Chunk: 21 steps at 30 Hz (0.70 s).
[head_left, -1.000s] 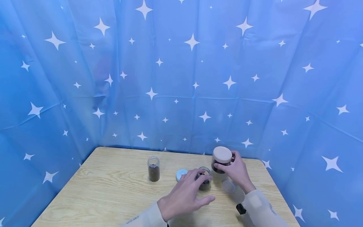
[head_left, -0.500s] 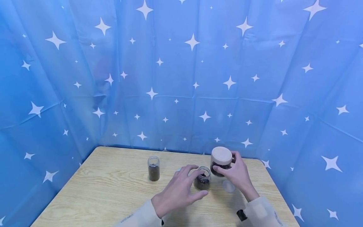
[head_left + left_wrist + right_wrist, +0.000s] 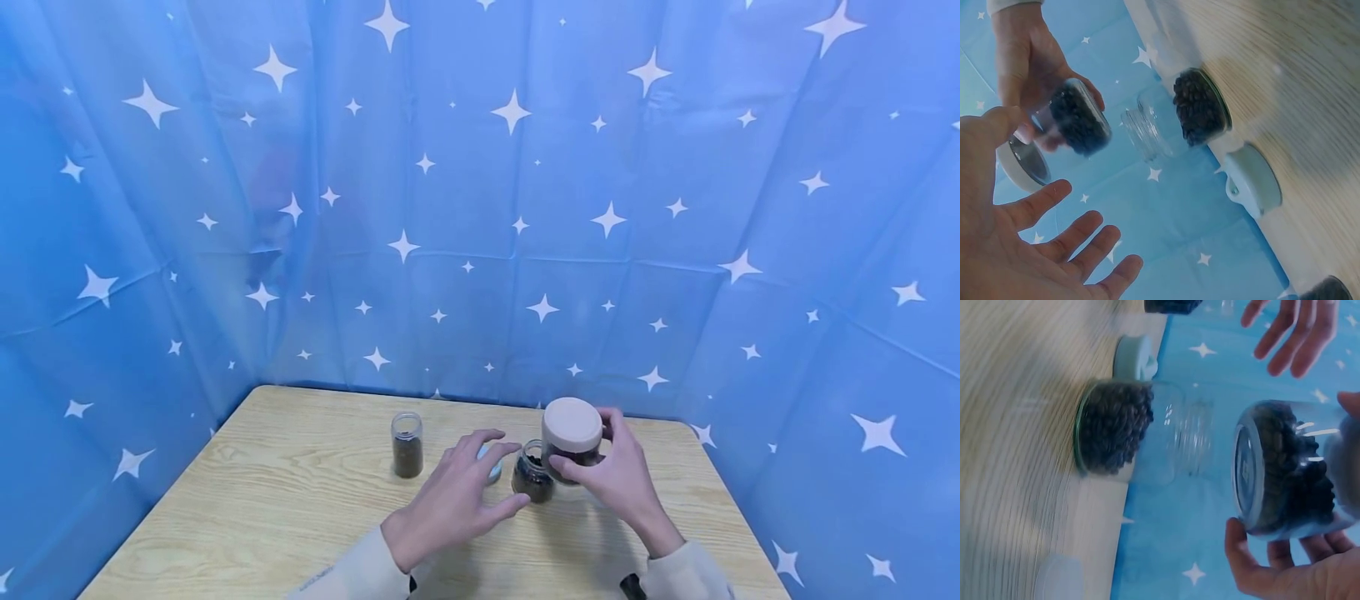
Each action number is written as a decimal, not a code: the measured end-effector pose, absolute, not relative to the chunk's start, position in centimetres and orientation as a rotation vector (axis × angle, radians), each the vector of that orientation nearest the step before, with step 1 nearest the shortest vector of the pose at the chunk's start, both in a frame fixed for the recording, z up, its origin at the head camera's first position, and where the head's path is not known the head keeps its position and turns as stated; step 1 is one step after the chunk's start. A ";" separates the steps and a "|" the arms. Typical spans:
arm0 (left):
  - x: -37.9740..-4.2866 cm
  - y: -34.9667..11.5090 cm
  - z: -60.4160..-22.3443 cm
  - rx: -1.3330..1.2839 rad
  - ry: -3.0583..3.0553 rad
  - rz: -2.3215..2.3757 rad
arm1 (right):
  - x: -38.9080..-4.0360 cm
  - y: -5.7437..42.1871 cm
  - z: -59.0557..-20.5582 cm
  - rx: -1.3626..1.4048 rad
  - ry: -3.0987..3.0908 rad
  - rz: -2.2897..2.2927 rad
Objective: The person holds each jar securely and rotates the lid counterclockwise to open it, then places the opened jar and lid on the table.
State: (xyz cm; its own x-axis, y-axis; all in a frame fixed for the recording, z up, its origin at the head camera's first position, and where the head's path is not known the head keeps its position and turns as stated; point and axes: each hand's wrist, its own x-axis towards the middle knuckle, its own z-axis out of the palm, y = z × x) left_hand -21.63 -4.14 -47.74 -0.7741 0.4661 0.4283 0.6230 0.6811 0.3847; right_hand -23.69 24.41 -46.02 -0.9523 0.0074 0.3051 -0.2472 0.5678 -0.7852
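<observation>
My right hand [image 3: 624, 483] grips a clear jar [image 3: 1291, 481] of dark beans, fingers and thumb around its side. Its pale lid [image 3: 573, 423] is on, and the right wrist view shows the jar raised off the table. Just left of it, an open glass jar [image 3: 531, 482] stands upright, partly filled with similar dark beans [image 3: 1116, 425]. My left hand [image 3: 446, 504] hovers left of the open jar with fingers spread and nothing in them. Behind those fingers lies a light blue lid [image 3: 1254, 178], partly hidden in the head view.
A taller glass jar [image 3: 407, 454] with dark contents stands farther left on the wooden table [image 3: 285, 492]. A translucent round piece [image 3: 1060, 578] rests on the table near the open jar. A blue curtain with white stars [image 3: 480, 208] hangs behind the table.
My right hand has carried the lidded jar left and nearer, so it now overlaps the open jar. My left hand has drawn back leftward from over the open jar's mouth.
</observation>
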 end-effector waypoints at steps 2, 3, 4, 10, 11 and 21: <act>-21.7 -4.5 -47.7 -0.857 -2.603 -0.766 | -23.3 24.1 -46.0 0.222 -2.517 1.345; -21.7 -4.6 -47.6 -0.850 -2.605 -0.768 | -23.2 23.9 -46.0 0.234 -2.512 1.351; -21.7 -4.8 -47.6 -0.844 -2.605 -0.770 | -23.1 23.7 -46.0 0.246 -2.508 1.357; -21.7 -5.5 -47.3 -0.829 -2.580 -0.789 | -22.3 22.8 -46.0 0.317 -2.494 1.402; -21.7 -5.7 -47.3 -0.829 -2.573 -0.792 | -22.1 22.6 -46.0 0.326 -2.489 1.409; -21.6 -6.9 -46.7 -0.828 -2.519 -0.820 | -21.4 21.1 -46.6 0.378 -2.484 1.495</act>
